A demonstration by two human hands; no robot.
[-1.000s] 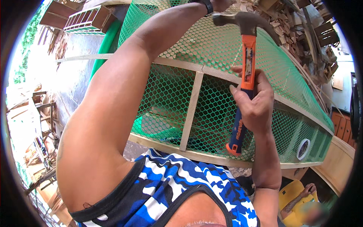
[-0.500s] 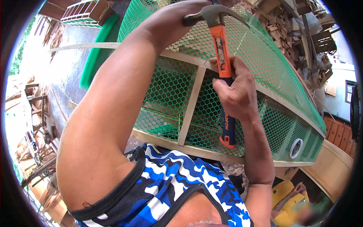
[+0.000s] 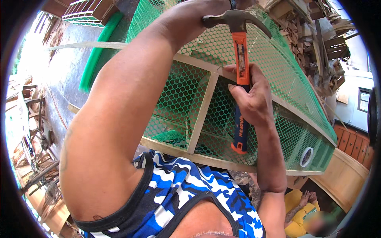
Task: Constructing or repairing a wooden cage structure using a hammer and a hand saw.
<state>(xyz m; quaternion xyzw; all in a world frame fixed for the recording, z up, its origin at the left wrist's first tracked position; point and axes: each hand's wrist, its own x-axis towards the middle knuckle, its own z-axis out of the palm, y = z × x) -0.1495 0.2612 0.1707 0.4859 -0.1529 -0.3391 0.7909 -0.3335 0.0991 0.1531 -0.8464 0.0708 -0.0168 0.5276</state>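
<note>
The right hand (image 3: 256,94) is curled round a metal claw hammer (image 3: 242,71) with an orange-and-blue handle (image 3: 240,131), over a green-mesh wooden frame (image 3: 203,113). Its top looks heavy, so grip low. The left hand (image 3: 243,3) is mostly cut off; I can't tell its hold.

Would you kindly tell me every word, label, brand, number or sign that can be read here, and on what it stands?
Claw hammer, dark blue lower grip: orange lettering along it, which I will not copy out.
Inset panel in its orange upper handle: markings too small to read.
Yellow shirt at lower right: any print too small to tell.
</note>
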